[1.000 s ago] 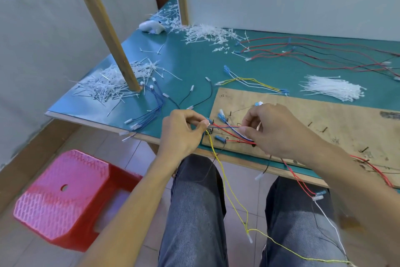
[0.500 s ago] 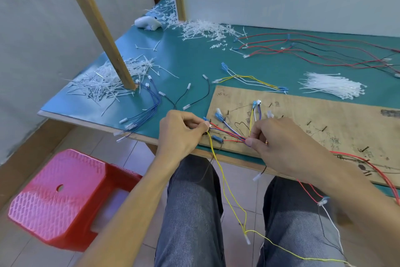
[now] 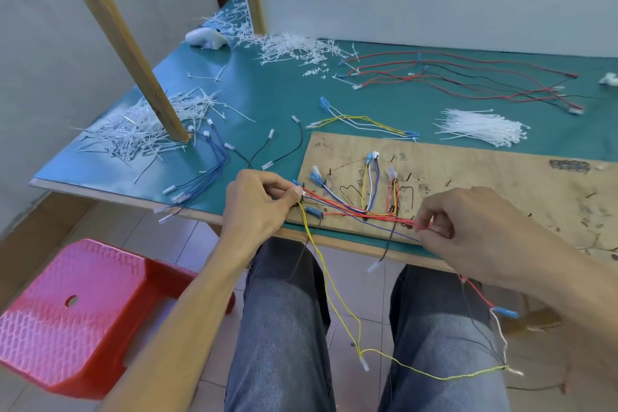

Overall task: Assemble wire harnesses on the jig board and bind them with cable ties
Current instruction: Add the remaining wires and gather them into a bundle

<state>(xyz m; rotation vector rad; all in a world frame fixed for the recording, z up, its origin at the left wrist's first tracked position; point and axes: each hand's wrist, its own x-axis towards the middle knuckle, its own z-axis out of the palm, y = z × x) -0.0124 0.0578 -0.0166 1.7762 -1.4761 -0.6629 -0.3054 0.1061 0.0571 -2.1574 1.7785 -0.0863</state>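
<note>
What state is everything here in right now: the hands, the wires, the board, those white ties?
Board, flat on the table, wires laid over its left part.
Red wires, stretched along the board between both hands.
Left hand, pinching the red wires' left end.
Right hand, pinching the red wires.
Yellow wire, hanging off the table edge.
Ties, loose pile beyond the board.

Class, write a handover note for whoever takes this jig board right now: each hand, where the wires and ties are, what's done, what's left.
Left hand pinches the wire bundle at the left edge of the jig board; right hand pinches its red wires further right.
Cable ties lie behind the board.
Done: wires laid across the board's left part.
Left: bind them; no tie visible on the bundle.
</note>
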